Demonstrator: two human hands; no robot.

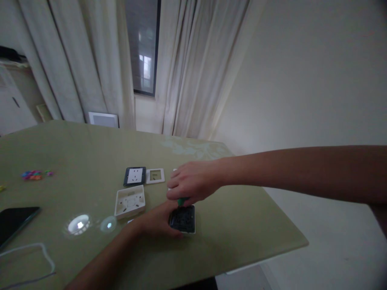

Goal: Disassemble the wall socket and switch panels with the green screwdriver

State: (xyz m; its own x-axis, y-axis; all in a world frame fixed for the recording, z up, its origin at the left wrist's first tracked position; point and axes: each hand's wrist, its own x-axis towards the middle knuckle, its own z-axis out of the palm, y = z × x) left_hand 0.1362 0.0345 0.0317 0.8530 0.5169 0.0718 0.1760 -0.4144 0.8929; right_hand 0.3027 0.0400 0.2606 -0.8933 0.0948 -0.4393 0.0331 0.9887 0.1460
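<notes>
My left hand (161,221) is closed around the left side of a wall socket (183,219), which lies with its black back facing up and a white rim showing at its edge. Above it, my right hand (190,181) is wrapped round a green-handled screwdriver (182,201), mostly hidden in the fist and pointing down at the socket's upper edge. A white mounting box (130,200) stands open side up to the left. Behind the box lie another socket (134,175), face up on a dark frame, and a white cover frame (155,176) with small screws inside it.
Toward the left, small colourful pieces (33,175) lie on the pale green table (87,157). A dark tablet or phone (16,221) and a bent white cable (45,257) are at the left edge. A white object is partly hidden behind my right hand. Curtains (196,80) hang beyond.
</notes>
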